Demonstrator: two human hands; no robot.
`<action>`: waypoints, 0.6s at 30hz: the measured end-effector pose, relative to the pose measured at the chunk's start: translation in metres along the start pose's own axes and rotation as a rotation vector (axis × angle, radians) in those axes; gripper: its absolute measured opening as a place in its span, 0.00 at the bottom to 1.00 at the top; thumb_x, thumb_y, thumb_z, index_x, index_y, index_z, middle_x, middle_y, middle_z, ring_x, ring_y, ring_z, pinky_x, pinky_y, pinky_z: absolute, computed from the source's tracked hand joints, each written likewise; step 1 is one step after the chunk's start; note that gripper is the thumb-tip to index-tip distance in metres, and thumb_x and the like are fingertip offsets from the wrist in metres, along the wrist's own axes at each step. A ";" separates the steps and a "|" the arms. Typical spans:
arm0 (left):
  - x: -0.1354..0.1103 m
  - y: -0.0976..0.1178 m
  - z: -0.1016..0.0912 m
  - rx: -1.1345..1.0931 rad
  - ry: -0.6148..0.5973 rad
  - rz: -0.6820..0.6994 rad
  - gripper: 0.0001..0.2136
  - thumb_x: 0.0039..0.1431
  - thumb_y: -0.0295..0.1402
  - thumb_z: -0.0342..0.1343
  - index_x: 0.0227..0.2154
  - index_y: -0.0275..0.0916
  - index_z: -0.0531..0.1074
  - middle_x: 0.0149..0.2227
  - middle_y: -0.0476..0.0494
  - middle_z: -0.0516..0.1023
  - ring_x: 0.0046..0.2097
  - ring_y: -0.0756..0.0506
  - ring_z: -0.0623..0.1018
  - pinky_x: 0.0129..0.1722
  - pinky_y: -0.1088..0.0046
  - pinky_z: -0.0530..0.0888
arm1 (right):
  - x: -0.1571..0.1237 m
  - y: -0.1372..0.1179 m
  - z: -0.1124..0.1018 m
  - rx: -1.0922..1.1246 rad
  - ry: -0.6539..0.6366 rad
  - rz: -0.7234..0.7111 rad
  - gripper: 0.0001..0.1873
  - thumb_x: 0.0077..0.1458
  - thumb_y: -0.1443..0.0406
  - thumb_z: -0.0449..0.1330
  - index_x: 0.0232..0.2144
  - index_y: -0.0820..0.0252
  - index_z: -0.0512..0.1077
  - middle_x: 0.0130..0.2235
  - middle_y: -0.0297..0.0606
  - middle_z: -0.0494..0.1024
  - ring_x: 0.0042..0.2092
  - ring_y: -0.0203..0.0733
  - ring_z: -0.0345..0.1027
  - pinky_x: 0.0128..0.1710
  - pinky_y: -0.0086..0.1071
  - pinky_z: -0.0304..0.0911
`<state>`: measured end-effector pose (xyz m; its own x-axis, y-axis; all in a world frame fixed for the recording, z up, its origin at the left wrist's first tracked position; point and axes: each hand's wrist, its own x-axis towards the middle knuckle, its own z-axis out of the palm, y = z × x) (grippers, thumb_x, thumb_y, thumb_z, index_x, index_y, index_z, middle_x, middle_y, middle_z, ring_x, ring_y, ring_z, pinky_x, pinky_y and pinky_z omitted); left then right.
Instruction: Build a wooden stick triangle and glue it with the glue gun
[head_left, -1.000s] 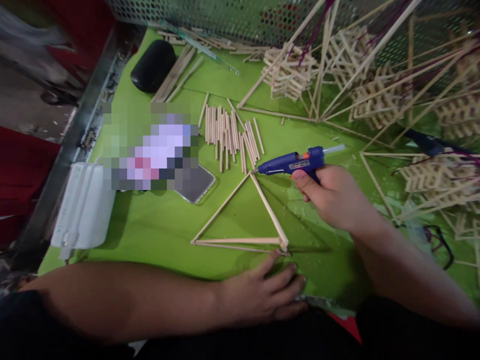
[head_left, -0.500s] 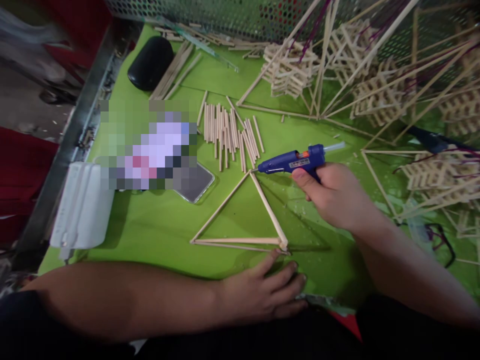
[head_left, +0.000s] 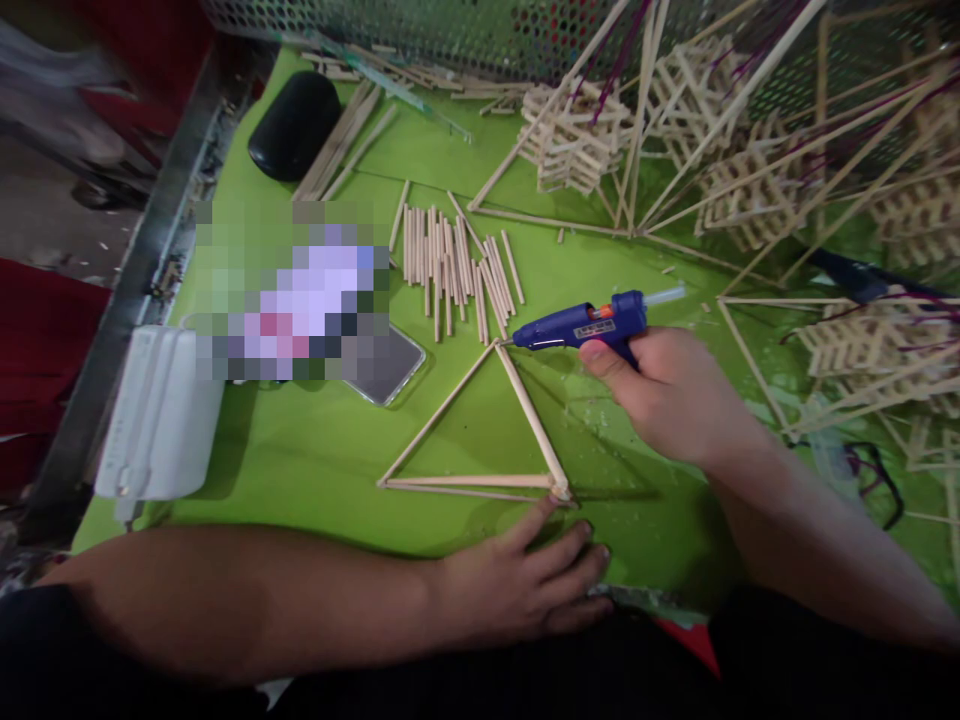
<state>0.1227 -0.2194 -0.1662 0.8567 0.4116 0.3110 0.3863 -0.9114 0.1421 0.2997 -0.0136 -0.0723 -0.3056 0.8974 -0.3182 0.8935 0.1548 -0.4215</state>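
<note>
My right hand [head_left: 664, 385] is closed round the handle of a blue hot glue gun [head_left: 581, 325], with a clear glue stick [head_left: 664, 296] jutting from its back end. The gun's nozzle is at the top corner of a triangular frame of thin wooden sticks [head_left: 531, 410]. At the frame's lower right corner, an index finger of my left hand [head_left: 521, 575] touches the joint. The other fingers of that hand are spread and rest near the table's front edge. Just beyond the nozzle lies a pile of short wooden sticks [head_left: 442, 260].
On the green tabletop [head_left: 300, 450] are a white power bank-like block [head_left: 161, 410], a clear-edged phone or case [head_left: 386, 368] beside a blurred-out patch, and a black case [head_left: 294, 125]. Stacked stick structures [head_left: 574, 140] fill the right and back. Dark-framed glasses [head_left: 885, 490] lie at right.
The view has shifted slightly, moving everything a little to the left in the picture. Both hands, the glue gun and the stick frame keep their places relative to each other.
</note>
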 end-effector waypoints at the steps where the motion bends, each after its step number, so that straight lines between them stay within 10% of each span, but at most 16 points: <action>1: 0.000 0.000 0.000 0.002 0.006 -0.003 0.21 0.82 0.39 0.55 0.71 0.63 0.77 0.73 0.48 0.79 0.70 0.38 0.79 0.72 0.44 0.76 | 0.000 0.000 0.000 -0.003 0.002 0.000 0.31 0.71 0.45 0.58 0.19 0.51 0.59 0.18 0.34 0.60 0.22 0.41 0.55 0.27 0.40 0.48; 18: 0.000 0.004 0.004 -0.008 0.010 -0.023 0.22 0.82 0.38 0.55 0.72 0.62 0.76 0.73 0.48 0.78 0.71 0.38 0.78 0.73 0.42 0.74 | -0.002 0.004 0.000 0.055 0.029 -0.001 0.31 0.73 0.45 0.59 0.20 0.51 0.63 0.18 0.35 0.63 0.22 0.41 0.55 0.27 0.40 0.47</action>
<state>0.1252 -0.2229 -0.1699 0.8441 0.4325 0.3170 0.4032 -0.9016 0.1565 0.3037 -0.0145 -0.0738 -0.2963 0.9089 -0.2936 0.8735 0.1335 -0.4681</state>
